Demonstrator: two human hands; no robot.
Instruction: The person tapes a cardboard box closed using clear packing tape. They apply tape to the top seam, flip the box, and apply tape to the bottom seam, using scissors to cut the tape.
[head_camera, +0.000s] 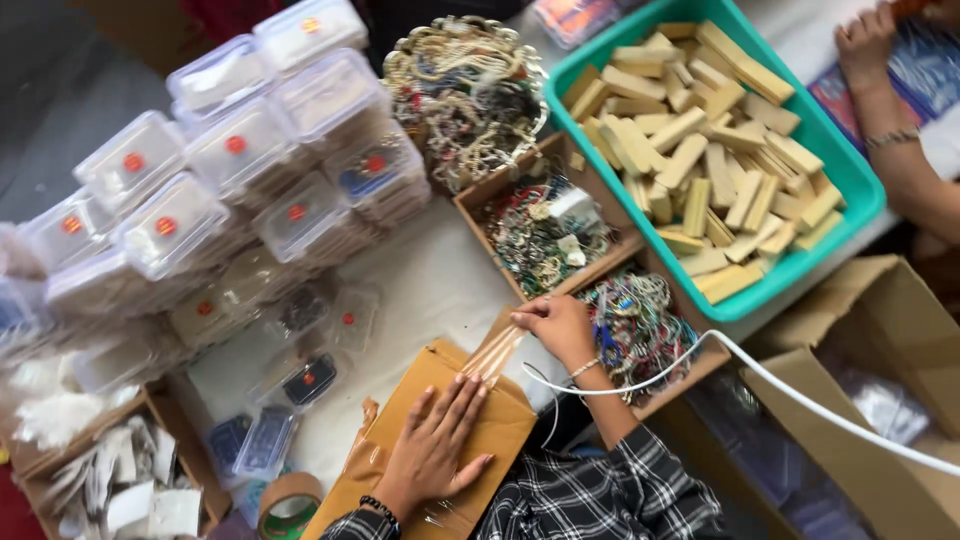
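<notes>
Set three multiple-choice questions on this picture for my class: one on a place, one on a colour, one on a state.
1. Where does the left hand lie?
A on the envelope
B in a carton
C on the tape roll

2. What colour is the tray of wooden blocks?
A red
B teal
C white

3. How are the right hand fingers?
A spread flat
B pinching thin sticks
C tucked in a box

Answers:
1 A, the palm lies flat on the brown paper.
2 B, its rim is teal.
3 B, the sticks run out from the closed fingers.

White-covered table (430, 275) under soft daylight; grey floor (60, 90) at upper left, cardboard box (880, 330) at right
</notes>
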